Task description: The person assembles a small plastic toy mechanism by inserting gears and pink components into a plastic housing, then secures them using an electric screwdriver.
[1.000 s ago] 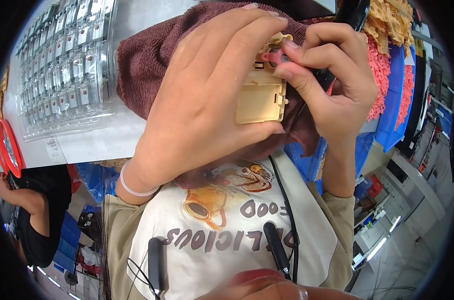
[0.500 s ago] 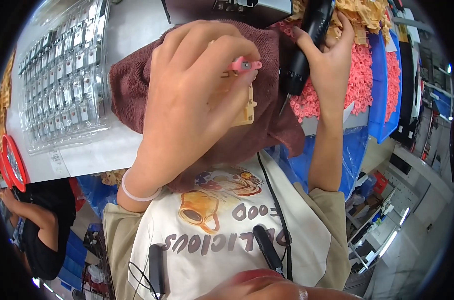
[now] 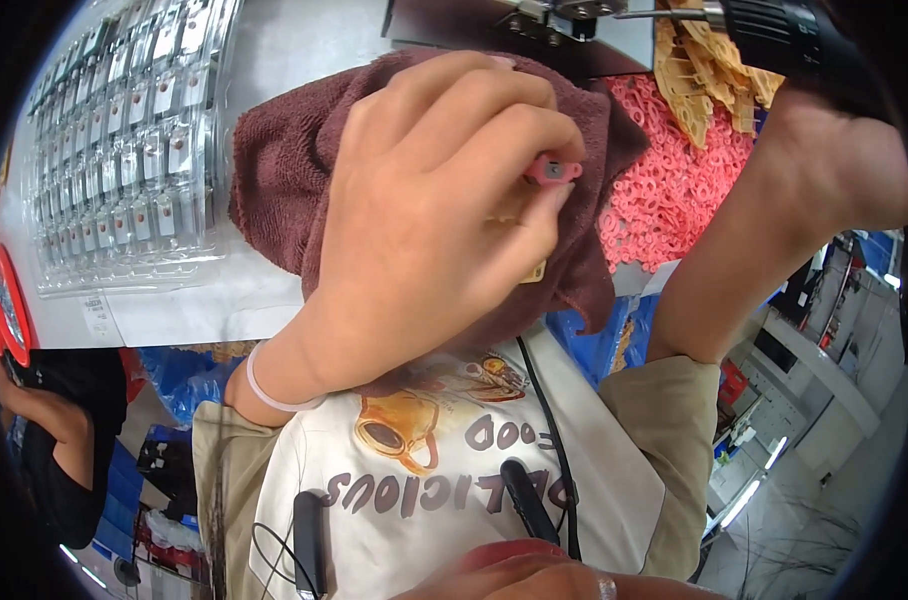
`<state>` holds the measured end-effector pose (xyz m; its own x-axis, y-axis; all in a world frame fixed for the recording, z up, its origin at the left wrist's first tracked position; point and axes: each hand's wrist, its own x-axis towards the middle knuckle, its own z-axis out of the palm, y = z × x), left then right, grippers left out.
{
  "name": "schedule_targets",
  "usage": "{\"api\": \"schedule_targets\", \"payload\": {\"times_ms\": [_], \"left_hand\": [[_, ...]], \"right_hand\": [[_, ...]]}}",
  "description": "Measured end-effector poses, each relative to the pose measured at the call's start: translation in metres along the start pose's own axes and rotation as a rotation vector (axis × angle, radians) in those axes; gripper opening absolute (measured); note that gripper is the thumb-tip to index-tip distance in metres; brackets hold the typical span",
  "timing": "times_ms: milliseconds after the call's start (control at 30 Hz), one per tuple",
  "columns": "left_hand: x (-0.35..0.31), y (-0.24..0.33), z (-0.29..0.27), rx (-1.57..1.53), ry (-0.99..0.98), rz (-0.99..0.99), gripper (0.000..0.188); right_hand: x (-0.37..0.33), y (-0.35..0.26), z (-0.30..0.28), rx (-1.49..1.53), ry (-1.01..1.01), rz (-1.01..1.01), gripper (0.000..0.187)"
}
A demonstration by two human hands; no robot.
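Observation:
Thumb and index finger of my left hand [image 3: 444, 190] pinch a small pink plastic part [image 3: 552, 170] with a grey centre. Under that hand is a cream plastic piece [image 3: 534, 272], mostly hidden, on a folded maroon towel [image 3: 284, 165]. At the upper right, my right hand [image 3: 834, 160] grips a black electric screwdriver [image 3: 779, 40], its fingers mostly hidden. The screwdriver lies nearly level, its thin bit pointing left at the metal head of a black box-shaped device [image 3: 504, 25].
A clear plastic tray [image 3: 124, 150] of small metal-and-white parts lies at left. Many pink rings [image 3: 664, 190] are heaped at right, beside cream plastic pieces [image 3: 699, 80]. A red-rimmed round object [image 3: 9, 300] is at the table's left edge, near another person's arm [image 3: 49, 420].
My right hand has swung the screwdriver up and right, from pointing down beside the towel to level at the black device. My left hand, still pinching the pink part, sits slightly farther right.

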<state>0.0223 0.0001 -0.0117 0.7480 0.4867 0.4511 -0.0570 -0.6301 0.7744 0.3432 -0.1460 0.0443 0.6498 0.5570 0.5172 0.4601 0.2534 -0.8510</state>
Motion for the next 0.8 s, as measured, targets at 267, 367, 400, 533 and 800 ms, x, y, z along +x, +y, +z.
{"api": "schedule_targets", "payload": {"times_ms": [267,367,400,533,800], "left_hand": [[0.002,0.002,0.002,-0.031,0.023,-0.03,0.026],[-0.002,-0.002,0.004,-0.037,0.05,-0.053,0.027],[-0.002,-0.001,0.005,-0.045,0.07,-0.054,0.027],[-0.003,0.0,0.004,-0.074,0.072,-0.089,0.026],[-0.006,-0.001,0.006,-0.059,0.093,-0.078,0.028]], "right_hand": [[0.007,-0.008,0.061,0.082,-0.089,0.042,0.027],[-0.004,-0.018,0.086,0.114,-0.112,0.06,0.025],[-0.008,-0.023,0.098,0.121,-0.12,0.065,0.025],[0.025,-0.018,0.069,0.159,-0.144,0.081,0.024],[-0.007,-0.033,0.123,0.261,-0.163,0.117,0.023]]}}
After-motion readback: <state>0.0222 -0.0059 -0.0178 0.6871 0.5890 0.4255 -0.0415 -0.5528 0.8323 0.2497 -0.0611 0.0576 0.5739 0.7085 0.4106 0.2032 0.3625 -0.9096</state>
